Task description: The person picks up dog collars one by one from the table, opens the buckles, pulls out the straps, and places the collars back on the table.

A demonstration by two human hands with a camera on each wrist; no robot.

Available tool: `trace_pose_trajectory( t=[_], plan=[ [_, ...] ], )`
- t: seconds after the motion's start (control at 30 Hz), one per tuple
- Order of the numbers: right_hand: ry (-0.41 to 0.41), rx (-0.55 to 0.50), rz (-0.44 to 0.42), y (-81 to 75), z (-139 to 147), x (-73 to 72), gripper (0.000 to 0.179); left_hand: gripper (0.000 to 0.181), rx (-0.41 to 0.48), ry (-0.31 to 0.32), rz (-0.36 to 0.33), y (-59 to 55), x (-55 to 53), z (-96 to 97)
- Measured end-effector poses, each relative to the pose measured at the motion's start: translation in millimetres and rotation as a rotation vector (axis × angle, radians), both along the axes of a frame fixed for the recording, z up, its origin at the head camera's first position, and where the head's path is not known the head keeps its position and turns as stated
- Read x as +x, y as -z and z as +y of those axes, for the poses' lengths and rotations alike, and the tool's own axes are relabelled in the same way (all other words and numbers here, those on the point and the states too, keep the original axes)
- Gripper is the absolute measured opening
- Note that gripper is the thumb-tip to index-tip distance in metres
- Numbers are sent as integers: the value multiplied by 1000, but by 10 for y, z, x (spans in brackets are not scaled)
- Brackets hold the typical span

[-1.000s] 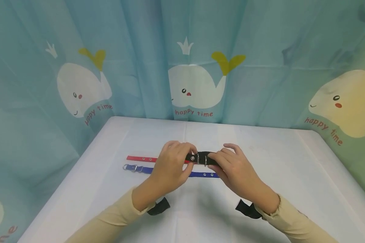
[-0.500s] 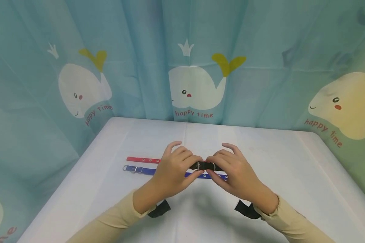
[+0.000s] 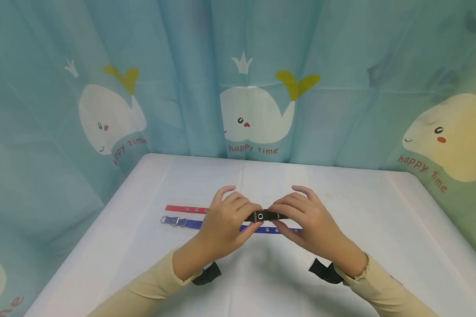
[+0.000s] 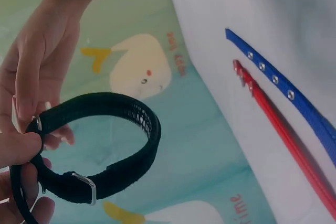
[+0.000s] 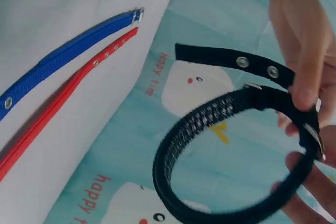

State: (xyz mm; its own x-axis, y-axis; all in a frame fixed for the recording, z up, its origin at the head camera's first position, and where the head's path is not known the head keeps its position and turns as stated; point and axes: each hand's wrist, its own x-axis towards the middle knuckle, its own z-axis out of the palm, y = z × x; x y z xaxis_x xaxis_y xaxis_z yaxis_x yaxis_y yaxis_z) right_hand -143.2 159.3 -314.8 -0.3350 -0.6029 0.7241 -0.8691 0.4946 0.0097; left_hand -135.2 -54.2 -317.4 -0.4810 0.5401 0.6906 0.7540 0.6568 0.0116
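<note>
Both hands hold a black collar [image 3: 266, 215] above the white table, fingertips close together at its metal buckle. It is bent into a ring, seen plainly in the left wrist view as a black loop [image 4: 100, 103] with a metal ring. My left hand [image 3: 225, 222] pinches it from the left, thumb below and fingers above. From the other side my right hand [image 3: 308, 220] pinches the band the same way. The collar's tail [image 5: 210, 56], with metal eyelets, sticks out past the buckle in the right wrist view. Fingers partly hide the buckle.
A red collar [image 3: 186, 208] and a blue collar [image 3: 192, 223] lie side by side on the white table [image 3: 361, 207], behind and below the hands. Black straps [image 3: 208, 274] hang under the wrists. A blue whale-print curtain [image 3: 190, 110] surrounds the table's far and side edges.
Both hands have lowered the black collar slightly, and their fingertips have come closer together. The left hand has shifted to the right. An eyelet now shows between the fingertips. Red and blue collars stay put.
</note>
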Motion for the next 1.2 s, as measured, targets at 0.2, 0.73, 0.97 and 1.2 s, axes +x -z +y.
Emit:
trace_pose_trajectory(
  t=[0.2, 0.73, 0.97, 1.2],
  plan=[
    [-25, -10, -20, 12, 49, -15, 38, 25, 38, 37, -32, 15, 12, 2],
    [-1, 2, -16, 6, 99, 5, 41, 24, -23, -9, -62, 0, 23, -14],
    [-44, 15, -48, 4, 93, -23, 38, 24, -18, 17, -62, -2, 12, -5],
    [-3, 4, -14, -19, 182, -71, 40, 23, -12, -43, -57, -10, -9, -50]
  ],
)
